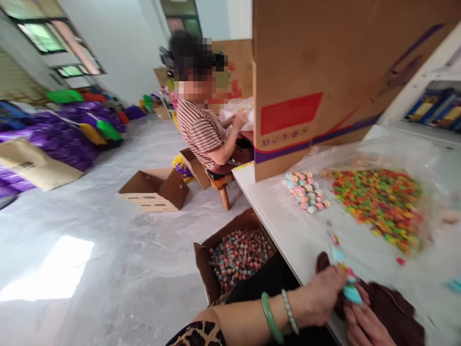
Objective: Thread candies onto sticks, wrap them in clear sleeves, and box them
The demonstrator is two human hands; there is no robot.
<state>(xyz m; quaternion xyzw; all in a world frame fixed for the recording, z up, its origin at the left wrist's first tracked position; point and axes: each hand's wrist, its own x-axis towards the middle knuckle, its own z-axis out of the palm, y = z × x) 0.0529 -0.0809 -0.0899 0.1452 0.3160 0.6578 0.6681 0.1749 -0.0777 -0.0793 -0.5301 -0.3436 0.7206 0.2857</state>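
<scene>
My left hand [320, 295], with a green bangle and a beaded bracelet at the wrist, is closed around a stick of colourful candies [344, 269] in clear wrap. Against the lower end of that stick, by a light blue piece, press the fingers of my right hand [365, 322]. Dark brown cloth [396, 312] lies under and beside my hands at the table edge. Beyond them on the white table [302, 240] are a pile of small red, orange and green ring candies [382, 202] on clear plastic and a group of pastel candy sticks [306, 192].
A tall cardboard sheet [342, 72] stands on the table. Below the edge, an open box [201, 269] holds many wrapped candy sticks. A person in a striped shirt [200, 129] sits beyond, near another open box [154, 192]. Purple sacks [68, 139] are at the left.
</scene>
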